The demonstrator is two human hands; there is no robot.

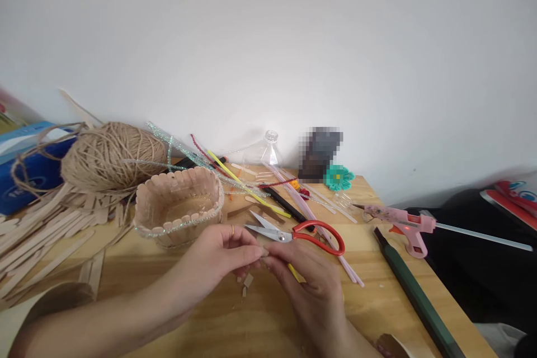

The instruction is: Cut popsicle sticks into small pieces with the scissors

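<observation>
My left hand [230, 251] and my right hand [308, 274] meet fingertip to fingertip above the near part of the table. Both are pinched closed on something tiny that the fingers mostly hide. Just beyond them lie scissors with red handles [319, 226], their blades apart and pointing left. A few small wood scraps [247, 281] are scattered below my fingers. To the left of the scissors stands an oval basket made of wooden sticks [157, 204], with a sparkly trim along its edge. A bit of yellow pipe cleaner [292, 272] shows by my right fingers.
At left are a ball of twine [113, 156], many craft sticks [50, 235] and a blue box [25, 190]. Pipe cleaners [235, 176], a clear bottle top [271, 151] and a teal flower [339, 178] lie behind. A pink glue gun [403, 221] and a green cutter [415, 285] rest at right.
</observation>
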